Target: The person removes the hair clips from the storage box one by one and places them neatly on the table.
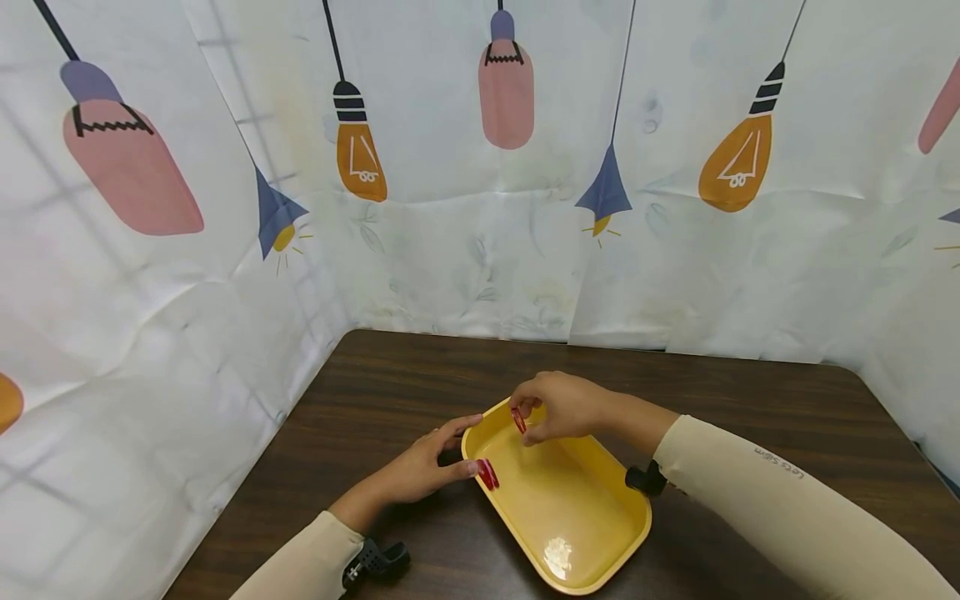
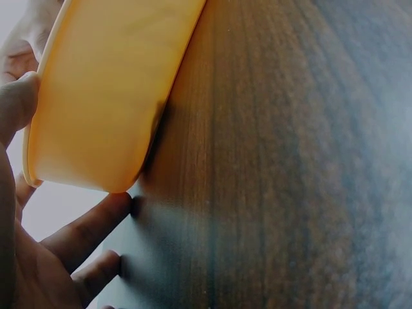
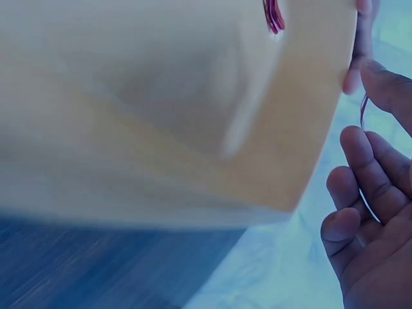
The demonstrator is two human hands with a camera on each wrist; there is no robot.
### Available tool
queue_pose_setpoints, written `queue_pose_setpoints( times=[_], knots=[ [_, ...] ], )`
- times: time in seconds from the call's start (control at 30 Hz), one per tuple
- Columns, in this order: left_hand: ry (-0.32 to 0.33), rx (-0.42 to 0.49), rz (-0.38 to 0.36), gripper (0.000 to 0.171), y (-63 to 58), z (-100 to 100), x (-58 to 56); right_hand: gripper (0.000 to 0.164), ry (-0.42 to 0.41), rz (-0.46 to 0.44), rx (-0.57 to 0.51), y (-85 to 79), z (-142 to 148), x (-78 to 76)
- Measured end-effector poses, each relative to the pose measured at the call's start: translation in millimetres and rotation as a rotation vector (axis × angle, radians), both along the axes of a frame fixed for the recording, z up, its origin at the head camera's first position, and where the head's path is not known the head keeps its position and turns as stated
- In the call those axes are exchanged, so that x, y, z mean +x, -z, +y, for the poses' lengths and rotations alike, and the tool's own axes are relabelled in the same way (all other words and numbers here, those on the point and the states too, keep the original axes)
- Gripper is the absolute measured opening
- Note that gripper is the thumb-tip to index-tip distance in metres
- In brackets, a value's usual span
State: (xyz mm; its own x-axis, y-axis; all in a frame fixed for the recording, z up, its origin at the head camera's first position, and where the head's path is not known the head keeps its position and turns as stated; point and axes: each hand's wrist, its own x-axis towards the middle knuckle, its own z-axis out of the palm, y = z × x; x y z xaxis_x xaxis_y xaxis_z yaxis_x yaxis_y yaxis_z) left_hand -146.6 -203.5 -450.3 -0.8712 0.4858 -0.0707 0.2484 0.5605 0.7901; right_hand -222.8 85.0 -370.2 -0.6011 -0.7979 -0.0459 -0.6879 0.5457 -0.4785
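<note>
1. the right hand is grasping: thumb and fingertips pinch a thin red piece, seen narrow in that pinch. a fingertip hold like this probably suits something so slender, leaving much of it uncovered.

2. below the pinch is the yellow tray, stretching from under the right hand back toward the wearer. the held piece is over its far end; the right wrist view suggests it is clear of the rim, though contact with the wall is hard to judge.

3. the left hand is not clenched and carries nothing. its thumb rests at the rim, while the other fingers spread around the outside of the corner; in the left wrist view one fingertip meets the tray's lower edge. this looks like a steadying touch, keeping the tray from sliding beneath the other hand.

4. just beside the left thumb tip, inside the tray, more red pieces sit close together against the side wall, perhaps using it as support. i cannot tell their exact number.

5. beneath both hands is the dark table, which bears the tray's weight, so the left hand seemingly need not lift. beyond them hangs a pale sheet printed with lamps.
</note>
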Motion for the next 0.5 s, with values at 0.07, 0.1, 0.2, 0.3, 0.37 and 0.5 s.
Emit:
queue_pose_setpoints(
  times=[0.07, 0.1, 0.2, 0.3, 0.37, 0.5],
  knots=[
    [0.002, 0.004, 0.000, 0.065, 0.1, 0, 0.2, 0.046, 0.003, 0.007, -0.004, -0.4, 4, -1.1],
    [0.004, 0.007, 0.000, 0.065, 0.2, 0, 0.2, 0.046, 0.006, 0.010, -0.003, -1.0, 5, -1.2],
    [0.008, 0.012, 0.003, 0.065, 0.6, 0, 0.1, 0.045, 0.016, 0.019, -0.004, -2.3, 11, -1.8],
    [0.008, 0.014, 0.005, 0.065, 0.9, -1, -0.1, 0.045, 0.029, 0.013, -0.014, -4.5, 17, -1.3],
    [0.006, 0.012, 0.008, 0.066, 1.0, -1, -0.3, 0.045, 0.036, 0.012, -0.019, -5.4, 21, -1.5],
    [0.006, 0.011, 0.012, 0.066, 0.5, -1, -0.7, 0.048, 0.056, 0.010, -0.020, -6.4, 30, -1.5]
  ],
)
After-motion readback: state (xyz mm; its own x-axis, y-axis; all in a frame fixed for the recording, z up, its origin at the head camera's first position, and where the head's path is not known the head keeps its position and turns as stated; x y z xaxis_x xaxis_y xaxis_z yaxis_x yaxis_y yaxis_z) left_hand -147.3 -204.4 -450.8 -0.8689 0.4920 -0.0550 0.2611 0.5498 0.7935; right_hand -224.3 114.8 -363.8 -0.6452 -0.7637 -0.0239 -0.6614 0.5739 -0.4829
